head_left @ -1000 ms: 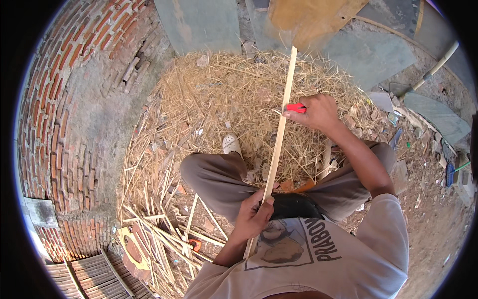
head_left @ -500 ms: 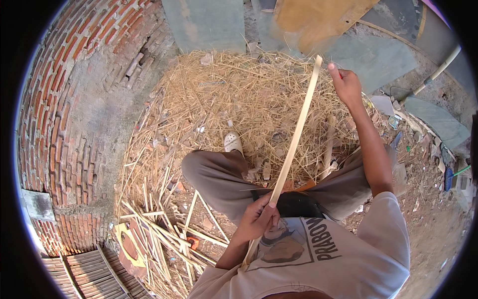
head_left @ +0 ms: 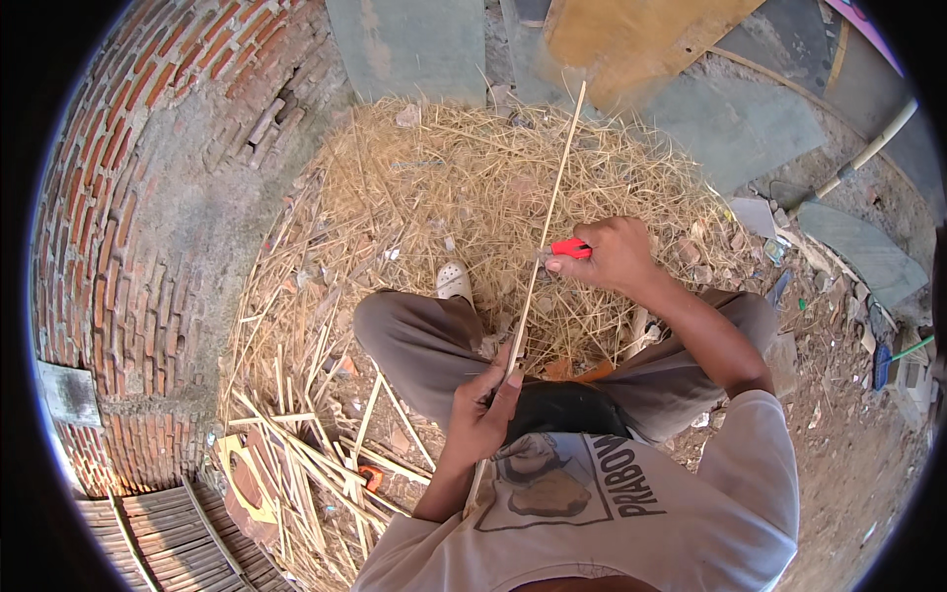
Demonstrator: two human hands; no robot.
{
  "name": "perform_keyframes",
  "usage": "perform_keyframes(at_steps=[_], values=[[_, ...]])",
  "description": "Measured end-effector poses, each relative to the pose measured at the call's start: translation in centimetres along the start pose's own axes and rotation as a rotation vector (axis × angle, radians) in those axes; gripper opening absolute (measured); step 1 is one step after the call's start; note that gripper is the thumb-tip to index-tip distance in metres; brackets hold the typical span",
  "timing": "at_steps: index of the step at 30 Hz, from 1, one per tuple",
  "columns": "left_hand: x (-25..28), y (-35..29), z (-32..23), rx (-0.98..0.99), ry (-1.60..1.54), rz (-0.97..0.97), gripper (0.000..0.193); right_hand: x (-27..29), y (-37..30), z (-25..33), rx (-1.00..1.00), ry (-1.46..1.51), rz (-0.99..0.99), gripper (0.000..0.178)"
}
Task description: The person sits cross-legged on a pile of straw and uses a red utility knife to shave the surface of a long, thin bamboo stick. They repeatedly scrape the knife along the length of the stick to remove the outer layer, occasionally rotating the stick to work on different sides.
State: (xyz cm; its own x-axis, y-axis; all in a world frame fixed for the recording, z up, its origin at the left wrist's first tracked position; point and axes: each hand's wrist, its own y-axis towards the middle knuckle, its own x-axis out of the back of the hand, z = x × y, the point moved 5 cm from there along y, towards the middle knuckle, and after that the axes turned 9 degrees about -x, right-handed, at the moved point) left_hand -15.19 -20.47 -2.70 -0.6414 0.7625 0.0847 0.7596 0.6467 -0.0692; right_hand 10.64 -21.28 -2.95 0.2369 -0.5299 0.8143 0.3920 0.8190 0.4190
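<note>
A long, pale bamboo strip (head_left: 559,182) slants up and away from my lap, turned so that its narrow edge shows. My left hand (head_left: 483,409) is closed around its lower part, and the near end runs back along my shirt. In my closed right hand (head_left: 619,259) is a red-handled knife (head_left: 569,248). The tool's front end meets the strip around mid-length; its blade is too small to make out clearly. Both hands are above my bent legs.
Thin shavings (head_left: 424,207) cover the ground ahead. Cut strips (head_left: 316,459) lie piled at my left, beside an orange object (head_left: 372,478). A brick wall (head_left: 113,266) rises on the left. Flat sheets (head_left: 404,49) and a pale pipe (head_left: 873,148) are at the back.
My right hand has come nearer and to the left, from beside the strip's far end to its middle. The strip has turned edge-on, and its far tip has shifted left.
</note>
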Motion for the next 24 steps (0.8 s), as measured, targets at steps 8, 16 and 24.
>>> perform_keyframes(at_steps=[8, 16, 24], values=[[-0.2, -0.7, 0.0, -0.016, 0.053, 0.038, 0.048, 0.5, 0.3, -0.3, 0.086, -0.061, -0.044, 0.069], [0.9, -0.8, 0.7, -0.035, 0.152, 0.144, 0.056, 0.8, 3.4, -5.9, -0.272, -0.138, 0.020, 0.069], [0.0, -2.1, 0.0, 0.026, 0.004, 0.232, 0.055, 2.9, 6.2, -16.5, -0.702, -0.212, -0.116, 0.084]])
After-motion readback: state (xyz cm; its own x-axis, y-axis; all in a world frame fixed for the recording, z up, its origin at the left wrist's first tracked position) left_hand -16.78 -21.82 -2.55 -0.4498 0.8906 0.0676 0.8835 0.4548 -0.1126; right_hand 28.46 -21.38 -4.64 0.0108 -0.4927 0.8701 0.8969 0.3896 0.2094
